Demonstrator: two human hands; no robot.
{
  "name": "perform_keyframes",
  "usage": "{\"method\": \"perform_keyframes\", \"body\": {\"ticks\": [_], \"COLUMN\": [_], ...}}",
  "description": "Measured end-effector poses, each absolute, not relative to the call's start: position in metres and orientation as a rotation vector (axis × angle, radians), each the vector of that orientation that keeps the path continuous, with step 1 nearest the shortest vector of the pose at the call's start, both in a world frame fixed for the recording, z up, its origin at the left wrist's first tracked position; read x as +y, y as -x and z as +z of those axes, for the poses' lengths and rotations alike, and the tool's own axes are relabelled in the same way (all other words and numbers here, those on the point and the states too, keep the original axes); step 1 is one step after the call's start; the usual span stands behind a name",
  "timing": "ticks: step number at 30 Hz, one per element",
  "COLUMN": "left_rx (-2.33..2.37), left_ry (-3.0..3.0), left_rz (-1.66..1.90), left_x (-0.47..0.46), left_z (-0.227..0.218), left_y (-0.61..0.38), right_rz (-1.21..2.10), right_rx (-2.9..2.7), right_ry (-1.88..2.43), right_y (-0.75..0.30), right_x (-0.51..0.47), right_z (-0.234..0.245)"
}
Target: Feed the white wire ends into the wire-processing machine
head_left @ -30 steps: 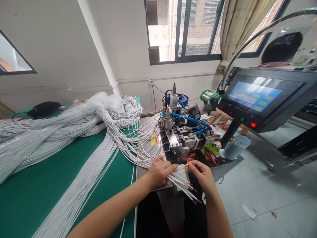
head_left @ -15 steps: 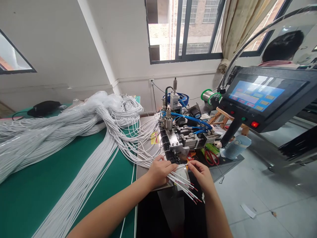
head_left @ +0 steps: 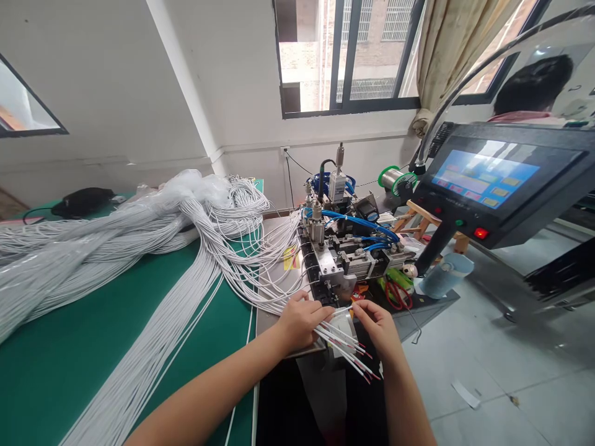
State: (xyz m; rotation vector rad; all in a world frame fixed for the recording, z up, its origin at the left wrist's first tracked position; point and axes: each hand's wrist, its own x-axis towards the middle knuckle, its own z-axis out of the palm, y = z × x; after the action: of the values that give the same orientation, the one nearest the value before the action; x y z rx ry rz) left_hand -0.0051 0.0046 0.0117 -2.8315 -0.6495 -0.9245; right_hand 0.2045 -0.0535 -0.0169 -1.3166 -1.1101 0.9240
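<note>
My left hand [head_left: 297, 322] is closed round a fan of several thin white wires [head_left: 346, 350] whose stripped red-tipped ends stick out to the right. My right hand [head_left: 379, 325] pinches a single white wire [head_left: 341, 310] and holds its end at the front of the small metal machine [head_left: 344, 260] with blue air hoses. Both hands sit at the machine's front edge, close together. The wires run back from my left hand into a large bundle of white wires [head_left: 139, 248] spread over the green table [head_left: 69, 353].
A touchscreen control panel [head_left: 488, 179] on a stand is at the right, with another person's head [head_left: 534, 87] behind it. Red-handled scissors [head_left: 395, 294] and a blue cup [head_left: 446, 275] lie right of the machine. A wire spool [head_left: 395, 179] stands behind it. Grey floor lies lower right.
My hands stay almost still at the machine's front. A vertical part at the back of the machine has shifted right and up.
</note>
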Motion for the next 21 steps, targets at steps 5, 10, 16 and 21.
{"method": "perform_keyframes", "body": {"ticks": [5, 10, 16, 21], "left_rx": [-0.646, -0.652, -0.637, -0.620], "left_ry": [2.837, 2.826, 2.814, 2.839], "left_rz": [-0.937, -0.953, -0.985, -0.960], "left_x": [0.0052, 0.0044, 0.0042, 0.0057], "left_z": [0.0115, 0.0120, 0.0123, 0.0098], "left_y": [0.0046, 0.0057, 0.0060, 0.0064], "right_rz": [0.943, 0.902, 0.803, 0.799], "right_rx": [-1.103, -1.089, -1.056, -1.081], "right_ry": [1.313, 1.321, 1.307, 1.317], "right_y": [-0.2040, -0.2025, -0.1987, -0.1959], "right_x": [-0.0530, -0.0526, -0.0502, -0.0461], "right_z": [-0.0173, -0.0178, -0.0131, -0.0116]}}
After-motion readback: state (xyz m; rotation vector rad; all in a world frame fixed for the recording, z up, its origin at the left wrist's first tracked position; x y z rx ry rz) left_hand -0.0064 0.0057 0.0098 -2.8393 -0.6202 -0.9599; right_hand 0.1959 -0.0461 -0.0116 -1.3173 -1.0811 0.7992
